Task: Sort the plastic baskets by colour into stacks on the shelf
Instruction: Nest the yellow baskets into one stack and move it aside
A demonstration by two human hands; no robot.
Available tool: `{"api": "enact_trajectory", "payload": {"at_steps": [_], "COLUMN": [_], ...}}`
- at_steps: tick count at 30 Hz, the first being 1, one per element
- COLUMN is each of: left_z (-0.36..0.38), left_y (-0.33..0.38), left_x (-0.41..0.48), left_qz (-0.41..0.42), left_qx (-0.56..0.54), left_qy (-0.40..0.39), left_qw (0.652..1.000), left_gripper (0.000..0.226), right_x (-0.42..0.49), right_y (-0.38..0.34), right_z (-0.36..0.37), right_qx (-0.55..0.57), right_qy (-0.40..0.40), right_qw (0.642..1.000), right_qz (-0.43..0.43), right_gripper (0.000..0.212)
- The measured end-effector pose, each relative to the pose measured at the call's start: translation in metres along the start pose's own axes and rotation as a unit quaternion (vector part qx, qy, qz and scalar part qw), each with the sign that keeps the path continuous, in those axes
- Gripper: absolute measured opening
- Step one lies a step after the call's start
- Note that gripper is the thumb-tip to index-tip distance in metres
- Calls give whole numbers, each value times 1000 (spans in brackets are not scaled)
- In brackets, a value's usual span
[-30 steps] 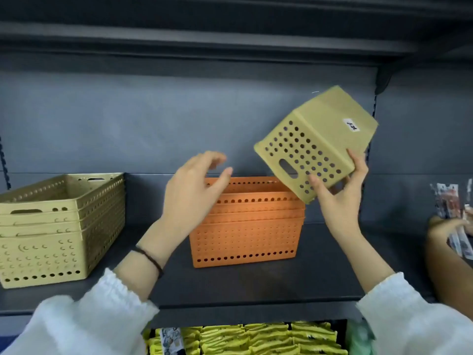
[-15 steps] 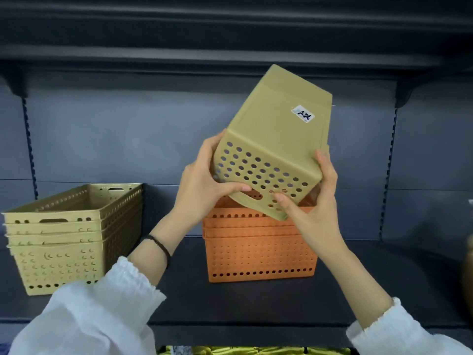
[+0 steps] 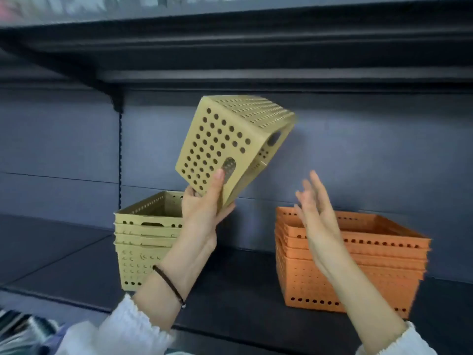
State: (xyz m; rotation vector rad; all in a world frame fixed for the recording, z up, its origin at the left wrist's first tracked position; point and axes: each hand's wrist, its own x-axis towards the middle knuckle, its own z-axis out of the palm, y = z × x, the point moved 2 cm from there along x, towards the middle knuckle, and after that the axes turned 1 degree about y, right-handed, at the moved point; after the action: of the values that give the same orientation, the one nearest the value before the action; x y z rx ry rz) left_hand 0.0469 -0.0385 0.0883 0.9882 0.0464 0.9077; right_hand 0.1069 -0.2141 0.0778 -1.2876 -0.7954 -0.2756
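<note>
Shelf (image 3: 243,290): yellow stack (image 3: 143,242) half-hidden behind L fingers (image 3: 217,185) round basket (image 3: 220,134); R fingers (image 3: 318,190) spread

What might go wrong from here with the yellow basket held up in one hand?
1. The left hand pinches the yellow basket only at its lower edge, with the right hand open and apart; that grip may slip.
2. The basket is tilted, so lowered like this onto the yellow stack it might catch the rim instead of nesting.
</note>
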Motion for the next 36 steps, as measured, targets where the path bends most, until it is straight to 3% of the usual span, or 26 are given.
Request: {"api": "enact_trajectory", "payload": {"at_steps": [2, 4, 7, 12, 14, 15, 17, 19, 21, 23, 25, 27, 32, 36], "left_z": [-18, -33, -52, -103, -131, -144, -163, -172, -177, -184, -194, -203, -210, -200], "left_y": [-7, -10, -3, 35, 56, 68, 93, 112, 118, 114, 106, 100, 87, 84], "left_x": [2, 6, 17, 48, 60, 65, 75, 86, 99, 111, 119, 127, 144, 149], "left_qz": [15, 20, 15, -32, -43, -17, 105, 242, 295, 265, 216, 200, 159, 174], "left_qx": [10, 10, 18, 39, 44, 71, 160, 265, 345, 374, 352, 333, 341, 343], "left_qy": [29, 35, 6, -71, -85, -71, -63, -133, -223, -286, -316, -321, -367, -371], "left_qw": [999, 999, 1000, 996, 995, 995, 980, 924, 862, 842, 854, 864, 851, 845], "left_gripper": [53, 61, 54, 54, 81, 95, 99, 97, 100, 100, 102, 104, 105, 96], "right_x": [1, 8, 20, 43, 52, 55, 55, 52, 49, 44, 38, 35, 39, 44], "right_y": [-14, -25, -32, -32, -36, -37, -36, -30, -23, -16, -9, -3, 0, -1], "right_z": [41, 81, 136, 179, 184, 187, 196, 210, 224, 238, 252, 263, 273, 276], "right_qx": [63, 112, 164, 115, 64, 27, -62, -153, -213, -254, -280, -290, -312, -350], "right_qy": [-56, -88, -48, 26, 21, 9, -43, -108, -166, -194, -207, -210, -190, -190], "right_qw": [996, 987, 981, 983, 986, 988, 984, 969, 950, 935, 925, 923, 918, 903], "right_qz": [-41, -72, -88, -139, -150, -154, -164, -162, -157, -155, -150, -143, -158, -163], "right_gripper": [96, 78, 51, 45, 48, 50, 52, 53, 54, 55, 55, 54, 50, 48]}}
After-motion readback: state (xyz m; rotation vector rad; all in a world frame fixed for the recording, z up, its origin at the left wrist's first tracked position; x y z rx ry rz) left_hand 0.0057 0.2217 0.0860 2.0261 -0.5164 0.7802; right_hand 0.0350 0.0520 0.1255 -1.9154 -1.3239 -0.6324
